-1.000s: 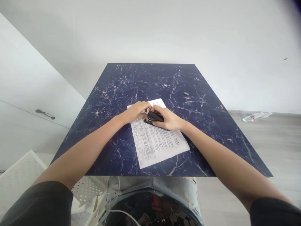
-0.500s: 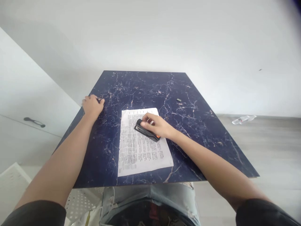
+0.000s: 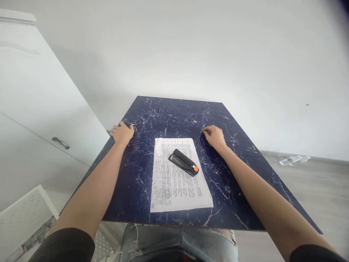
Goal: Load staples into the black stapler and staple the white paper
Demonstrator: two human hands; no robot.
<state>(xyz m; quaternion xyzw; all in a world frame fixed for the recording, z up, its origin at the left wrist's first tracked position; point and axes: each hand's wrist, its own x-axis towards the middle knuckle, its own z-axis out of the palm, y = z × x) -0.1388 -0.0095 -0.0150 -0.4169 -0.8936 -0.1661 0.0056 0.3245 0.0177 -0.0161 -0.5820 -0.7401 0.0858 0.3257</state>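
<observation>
A printed white sheet of paper [image 3: 177,178] lies on the dark blue marbled table [image 3: 169,112]. A black stapler [image 3: 183,162] with an orange end rests on the sheet's upper half, and neither hand touches it. My left hand [image 3: 121,133] lies flat near the table's left edge, fingers spread, holding nothing. My right hand [image 3: 215,137] rests on the table just right of the sheet's top corner. Its fingers are curled down onto the surface, and what is under the fingertips is hidden.
A white cabinet [image 3: 32,109] with a dark handle [image 3: 60,142] stands to the left. A white perforated rack [image 3: 24,214] sits low at the left. A clear plastic bottle [image 3: 294,159] lies on the floor at the right by the wall.
My right hand let go of the stapler, left it on the paper and moved right. My left hand went from the sheet to the table's left edge. The view tilted.
</observation>
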